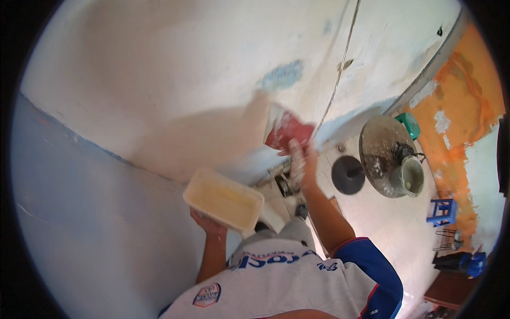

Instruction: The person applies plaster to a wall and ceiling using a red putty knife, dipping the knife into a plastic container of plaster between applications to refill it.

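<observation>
A cream, rectangular plastic tub [245,222] rests in my left hand [209,223], whose fingers grip it from below. Inside the tub a pale yellowish tint shows. My right hand [303,162], smeared with white, is closed on a red putty spreader [289,131] with white smears over it. The spreader is raised in front of the whitish wall [202,69], below a bare blue patch [282,75]. Whether its edge touches the wall I cannot tell.
A thin cord [340,74] runs down the wall. To the right stand a round table [374,139] with a bucket [411,176], a dark round stool [348,174], a blue stool [442,211] and a green one [408,125]. Another person [461,263] is far right.
</observation>
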The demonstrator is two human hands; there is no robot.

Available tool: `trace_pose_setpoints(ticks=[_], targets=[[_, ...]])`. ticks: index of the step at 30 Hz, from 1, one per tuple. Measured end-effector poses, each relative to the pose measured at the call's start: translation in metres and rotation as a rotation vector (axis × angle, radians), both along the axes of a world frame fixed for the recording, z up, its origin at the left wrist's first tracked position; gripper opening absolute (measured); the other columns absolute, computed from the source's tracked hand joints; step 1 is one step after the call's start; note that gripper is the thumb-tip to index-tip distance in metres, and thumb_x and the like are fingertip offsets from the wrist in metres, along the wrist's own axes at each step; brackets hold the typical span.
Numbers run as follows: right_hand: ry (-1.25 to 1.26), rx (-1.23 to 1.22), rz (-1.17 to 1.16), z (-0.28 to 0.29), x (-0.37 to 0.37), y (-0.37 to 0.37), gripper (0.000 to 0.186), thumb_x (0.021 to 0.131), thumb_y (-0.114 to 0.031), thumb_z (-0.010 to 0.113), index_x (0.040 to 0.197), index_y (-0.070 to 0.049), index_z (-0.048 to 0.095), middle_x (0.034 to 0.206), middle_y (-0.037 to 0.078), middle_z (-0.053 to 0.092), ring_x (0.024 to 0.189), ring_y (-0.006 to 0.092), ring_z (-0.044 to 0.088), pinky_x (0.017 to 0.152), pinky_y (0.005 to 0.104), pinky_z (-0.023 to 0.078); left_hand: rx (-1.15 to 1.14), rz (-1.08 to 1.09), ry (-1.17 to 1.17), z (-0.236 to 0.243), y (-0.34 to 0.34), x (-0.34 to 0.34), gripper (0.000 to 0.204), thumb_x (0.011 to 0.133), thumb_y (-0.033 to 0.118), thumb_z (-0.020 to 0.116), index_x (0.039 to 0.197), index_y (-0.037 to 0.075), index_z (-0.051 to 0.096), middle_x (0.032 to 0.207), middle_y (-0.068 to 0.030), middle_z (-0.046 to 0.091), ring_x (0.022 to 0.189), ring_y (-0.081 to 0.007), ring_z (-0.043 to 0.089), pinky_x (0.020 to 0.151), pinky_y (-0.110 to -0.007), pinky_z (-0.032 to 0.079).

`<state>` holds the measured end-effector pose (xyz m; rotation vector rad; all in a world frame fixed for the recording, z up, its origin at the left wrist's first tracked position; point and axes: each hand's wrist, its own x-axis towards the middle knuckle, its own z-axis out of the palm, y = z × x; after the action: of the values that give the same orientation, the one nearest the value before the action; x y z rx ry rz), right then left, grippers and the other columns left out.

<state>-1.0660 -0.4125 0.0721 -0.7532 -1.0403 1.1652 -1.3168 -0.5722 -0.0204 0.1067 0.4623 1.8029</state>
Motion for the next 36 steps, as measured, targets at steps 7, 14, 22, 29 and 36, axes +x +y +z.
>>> trace_pose_setpoints(ticks=[7,14,22,29,36], targets=[[0.345,-0.074,0.116,0.088,0.068,-0.047,0.037,0.103,-0.003,0.054,0.14,-0.002,0.051,0.119,0.01,0.069,0.091,0.0189,0.072,0.064,0.0322,0.062,0.154,-0.028,0.069,0.049,0.063,0.056,0.07,0.103,0.062,0.038,0.152,0.013,0.048,0.15,-0.0091,0.055,0.134,-0.0328,0.057,0.111,-0.052,0.048],[-0.179,0.042,0.004,0.115,0.115,-0.076,0.029,0.1,-0.013,0.067,0.123,0.005,0.064,0.115,0.011,0.07,0.094,0.0153,0.069,0.071,0.0284,0.056,0.188,-0.002,0.13,0.078,0.096,0.12,0.078,0.098,0.066,0.03,0.149,0.011,0.05,0.146,-0.0096,0.057,0.131,-0.0299,0.058,0.108,-0.049,0.05],[-0.866,0.453,0.069,0.107,0.157,-0.076,0.031,0.086,0.004,0.067,0.117,0.0,0.071,0.105,0.017,0.073,0.082,0.0331,0.064,0.074,0.0405,0.052,0.025,0.2,0.248,0.09,0.118,0.19,0.072,0.099,0.063,0.03,0.133,0.006,0.058,0.134,-0.0104,0.063,0.121,-0.0256,0.062,0.103,-0.044,0.051],[-0.901,0.451,0.237,0.105,0.205,-0.054,0.027,0.085,0.005,0.065,0.112,0.001,0.07,0.103,0.017,0.071,0.083,0.0364,0.062,0.074,0.0422,0.051,-0.13,0.24,0.252,0.075,0.127,0.234,0.073,0.097,0.062,0.027,0.133,0.009,0.061,0.133,-0.009,0.062,0.125,-0.0275,0.057,0.105,-0.045,0.049],[-0.934,0.496,0.286,0.092,0.259,-0.059,0.025,0.085,0.002,0.067,0.111,0.001,0.069,0.1,0.017,0.071,0.079,0.0349,0.06,0.072,0.0425,0.05,-0.213,0.226,0.206,0.063,0.12,0.267,0.075,0.098,0.063,0.024,0.135,0.008,0.06,0.133,-0.0108,0.063,0.125,-0.0294,0.058,0.105,-0.045,0.049]])
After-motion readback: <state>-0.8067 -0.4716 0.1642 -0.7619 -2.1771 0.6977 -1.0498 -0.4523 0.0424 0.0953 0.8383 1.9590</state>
